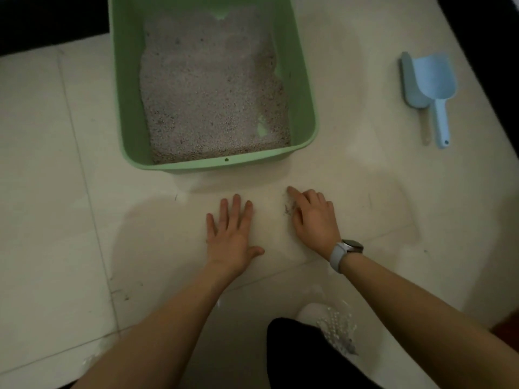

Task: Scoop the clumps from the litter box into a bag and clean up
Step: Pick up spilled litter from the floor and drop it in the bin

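Observation:
A green litter box (129, 113) filled with pale grainy litter (207, 91) stands on the tiled floor ahead of me. A light blue scoop (434, 88) lies on the floor to the right, next to a blue flat piece (410, 80). My left hand (230, 234) lies flat on the floor with straight fingers, in front of the box. My right hand (314, 217), with a watch on its wrist, rests on the floor beside a small patch of dark debris (289, 207), fingers lightly bent over it. A clear bag (337, 329) holding white material lies near my knee.
Pale floor tiles (56, 192) spread around the box, with small specks at lower left. Dark areas border the top left and the right edge. My dark-clothed knee (303, 357) is at the bottom.

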`<state>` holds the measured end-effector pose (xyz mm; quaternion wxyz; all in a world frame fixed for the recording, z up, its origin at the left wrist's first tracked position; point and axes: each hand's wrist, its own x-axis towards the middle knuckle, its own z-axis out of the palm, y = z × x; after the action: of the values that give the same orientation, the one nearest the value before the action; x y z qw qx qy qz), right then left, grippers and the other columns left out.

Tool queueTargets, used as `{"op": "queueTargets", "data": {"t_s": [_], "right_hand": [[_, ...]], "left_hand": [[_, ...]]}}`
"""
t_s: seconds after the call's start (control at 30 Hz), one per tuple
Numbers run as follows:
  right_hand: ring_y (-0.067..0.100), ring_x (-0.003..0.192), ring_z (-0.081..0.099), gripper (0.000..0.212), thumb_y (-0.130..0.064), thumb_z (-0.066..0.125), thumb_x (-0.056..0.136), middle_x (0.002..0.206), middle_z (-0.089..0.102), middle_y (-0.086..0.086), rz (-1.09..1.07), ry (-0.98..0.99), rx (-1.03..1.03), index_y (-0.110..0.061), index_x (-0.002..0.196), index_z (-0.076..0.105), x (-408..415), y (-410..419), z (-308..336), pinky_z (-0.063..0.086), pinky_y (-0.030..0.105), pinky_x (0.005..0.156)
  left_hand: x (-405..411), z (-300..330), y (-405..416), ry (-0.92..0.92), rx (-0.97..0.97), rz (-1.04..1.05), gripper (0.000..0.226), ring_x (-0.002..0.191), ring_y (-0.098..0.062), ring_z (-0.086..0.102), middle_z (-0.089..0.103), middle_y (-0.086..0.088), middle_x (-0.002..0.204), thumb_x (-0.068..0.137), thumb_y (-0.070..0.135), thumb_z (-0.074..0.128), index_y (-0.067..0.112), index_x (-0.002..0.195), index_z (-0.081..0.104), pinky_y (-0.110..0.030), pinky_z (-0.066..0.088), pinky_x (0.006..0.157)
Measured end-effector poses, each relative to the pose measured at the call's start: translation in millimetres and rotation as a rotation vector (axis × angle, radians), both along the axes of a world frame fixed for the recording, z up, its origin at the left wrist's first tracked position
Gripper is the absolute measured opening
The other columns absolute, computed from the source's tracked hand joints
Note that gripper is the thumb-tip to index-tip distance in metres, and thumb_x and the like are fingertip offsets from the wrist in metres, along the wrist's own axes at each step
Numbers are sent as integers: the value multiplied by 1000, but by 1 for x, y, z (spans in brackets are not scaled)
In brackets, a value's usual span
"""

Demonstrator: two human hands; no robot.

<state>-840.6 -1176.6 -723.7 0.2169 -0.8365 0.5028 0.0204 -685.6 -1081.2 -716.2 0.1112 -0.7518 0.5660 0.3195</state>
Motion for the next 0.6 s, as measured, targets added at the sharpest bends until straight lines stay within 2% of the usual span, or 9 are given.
{"op": "queueTargets", "data": {"t_s": [0.1, 0.23, 0.37, 0.5, 0.6], "right_hand": [[31, 97, 48, 42, -27, 37, 89, 102, 55, 10, -52, -47, 49, -16, 127, 53, 4, -3, 0, 29, 35, 75], [26, 105, 46, 23, -27, 56, 88, 106, 55, 6, -255, -158, 94, -19, 109, 63, 13, -10, -4, 23, 30, 77], [25, 104, 45, 17, -29, 59, 86, 104, 57, 5, -306, -126, 52, -19, 98, 65, 23, -14, -8, 18, 29, 74], [29, 97, 49, 12, -23, 58, 87, 97, 59, 6, -266, -150, -22, -15, 91, 67, 25, -10, -14, 13, 27, 70], [29, 94, 50, 11, -15, 54, 89, 96, 58, 9, -297, -228, 12, -8, 90, 62, 22, -13, -13, 21, 29, 74]], "left_hand": [[-2, 1, -2, 7, -7, 23, 99, 139, -27, -26, -28, -2, 152, 83, 54, 55, 24, 146, -16, -51, -10, 112], [-1, 1, -2, 6, -29, 32, 100, 139, -27, -25, -26, -1, 153, 82, 54, 56, 24, 147, -14, -51, -9, 112], [-2, 0, -1, 19, -38, 42, 100, 140, -26, -25, -25, 0, 153, 82, 53, 57, 24, 147, -13, -50, -10, 112], [-1, -2, -1, 32, -46, 44, 100, 139, -25, -25, -25, 1, 153, 81, 52, 58, 25, 147, -12, -50, -10, 112], [-2, -3, -2, 17, -74, 51, 99, 142, -26, -18, -16, 0, 156, 78, 52, 62, 24, 149, -2, -50, -7, 112]]}}
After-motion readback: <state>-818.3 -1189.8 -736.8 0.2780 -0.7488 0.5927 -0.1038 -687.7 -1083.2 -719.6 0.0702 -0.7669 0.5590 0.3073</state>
